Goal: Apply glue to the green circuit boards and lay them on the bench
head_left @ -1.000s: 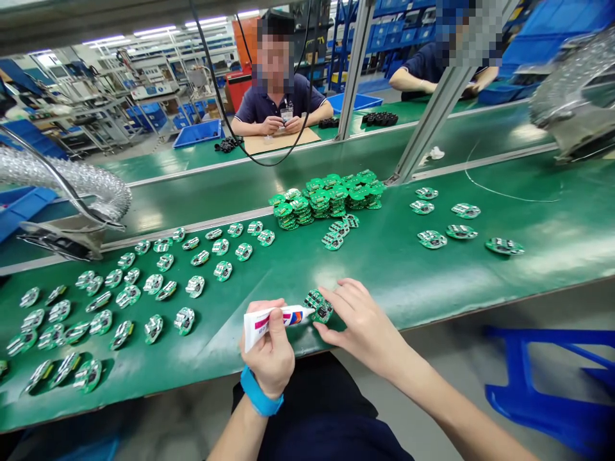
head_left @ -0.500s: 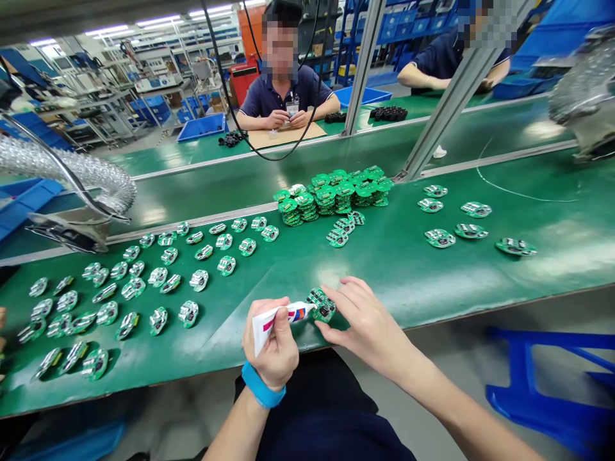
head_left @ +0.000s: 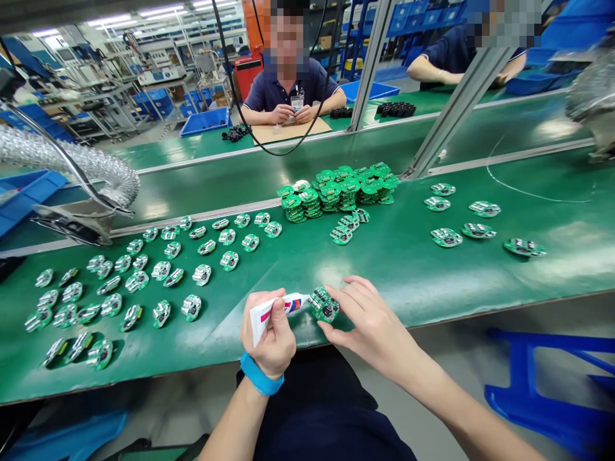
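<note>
My left hand point(head_left: 270, 333), with a blue band point(head_left: 261, 374) at its wrist, is wrapped round a white squeeze tube point(head_left: 281, 309) with red, blue and orange print. The tube's nozzle points right, at the left edge of a round green circuit board point(head_left: 325, 305); whether it touches cannot be made out. Thumb and fingers of my right hand point(head_left: 368, 320) grip that board at its right edge, just above the green tabletop, its black chips facing up.
Many small circuit boards point(head_left: 161, 270) lie spread over the left of the green table point(head_left: 288, 269). Stacked boards point(head_left: 341, 189) stand at the back middle, several loose ones point(head_left: 446, 237) at right. A metal post point(head_left: 446, 96) rises behind. A co-worker point(head_left: 288, 89) sits opposite.
The tube's tip has drawn slightly back to the left from the board's components. Both hands keep their hold. The whole view has shifted a little.
</note>
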Motion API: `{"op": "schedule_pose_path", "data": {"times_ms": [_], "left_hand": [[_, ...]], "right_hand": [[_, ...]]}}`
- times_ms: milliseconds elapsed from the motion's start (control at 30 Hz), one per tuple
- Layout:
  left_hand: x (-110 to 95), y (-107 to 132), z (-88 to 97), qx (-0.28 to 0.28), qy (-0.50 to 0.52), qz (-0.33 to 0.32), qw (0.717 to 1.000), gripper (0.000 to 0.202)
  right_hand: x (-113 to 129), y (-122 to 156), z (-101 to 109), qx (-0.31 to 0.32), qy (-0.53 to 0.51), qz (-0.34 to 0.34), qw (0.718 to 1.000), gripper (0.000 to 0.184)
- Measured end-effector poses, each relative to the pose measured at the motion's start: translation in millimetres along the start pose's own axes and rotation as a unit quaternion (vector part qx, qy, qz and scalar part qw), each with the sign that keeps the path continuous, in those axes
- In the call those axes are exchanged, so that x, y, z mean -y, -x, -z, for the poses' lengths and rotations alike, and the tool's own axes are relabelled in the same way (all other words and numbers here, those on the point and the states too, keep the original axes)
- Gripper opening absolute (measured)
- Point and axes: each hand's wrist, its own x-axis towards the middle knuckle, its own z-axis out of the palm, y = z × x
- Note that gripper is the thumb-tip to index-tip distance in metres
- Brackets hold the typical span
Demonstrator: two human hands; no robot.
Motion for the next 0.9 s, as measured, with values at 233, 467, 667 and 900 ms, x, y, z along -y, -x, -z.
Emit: {"op": "schedule_pose_path", "data": {"times_ms": [233,467,667,900], "left_hand": [[-14.6,-1.9,2.7,-0.012,0.024,-0.015,1.000,0.011],[-16.4,-2.4,0.6,-0.005,0.046,-0.014,0.999,0.009],[-10.2,-3.5,-0.9,-0.010,0.024,-0.014,1.000,0.009],[-6.5,-5.1,-0.2,-0.010,0.007,-0.010,1.000,0.011]], "right_hand": [[0.6,0.0,-0.7,0.003,-0.016,0.002,1.000,0.035],[2.7,-2.0,1.0,0.006,-0.027,0.010,1.000,0.039],[4.4,0.1,2.6,0.012,-0.028,0.003,1.000,0.038],[4.3,1.5,3.4,0.018,-0.029,-0.006,0.999,0.041]]}}
